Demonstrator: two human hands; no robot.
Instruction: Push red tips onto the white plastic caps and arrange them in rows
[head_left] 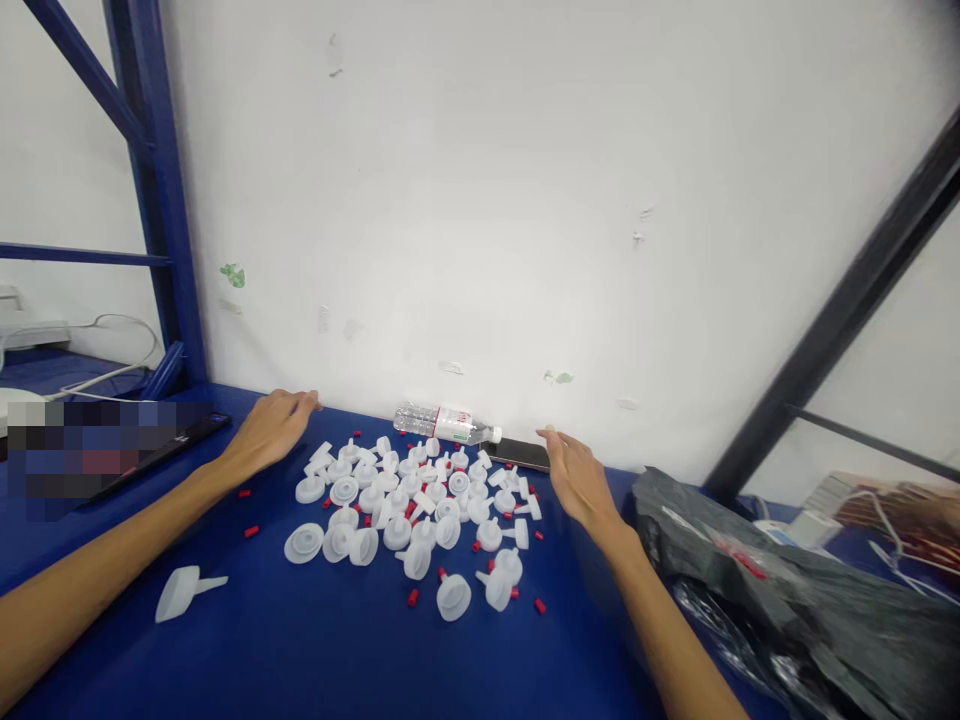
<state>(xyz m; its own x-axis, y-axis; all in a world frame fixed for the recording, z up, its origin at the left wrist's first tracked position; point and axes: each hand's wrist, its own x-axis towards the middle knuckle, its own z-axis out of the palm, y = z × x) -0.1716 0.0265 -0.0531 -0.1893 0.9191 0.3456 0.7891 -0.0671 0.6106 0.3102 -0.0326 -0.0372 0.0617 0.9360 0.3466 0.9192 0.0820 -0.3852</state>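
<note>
My left hand [273, 428] rests palm down by the wall, left of the pile, its fingers loosely stretched and nothing seen in them. At the right end of a dark phone [519, 454] is my right hand [579, 478], fingers extended; whether it touches the phone I cannot tell. Between the hands lies a loose heap of white plastic funnel-shaped pieces [397, 531], some upright, some on their sides. Small red caps [413, 597] are scattered among and around them. One white funnel piece [178, 593] lies apart at the front left, beside my left forearm.
A clear plastic bottle [442, 423] lies on its side along the wall behind the heap. Left on the blue table [337, 660] is a dark, partly blurred flat device [165, 450]. A grey plastic bag [780, 580] covers the right side. Blue frame posts [169, 200] stand left.
</note>
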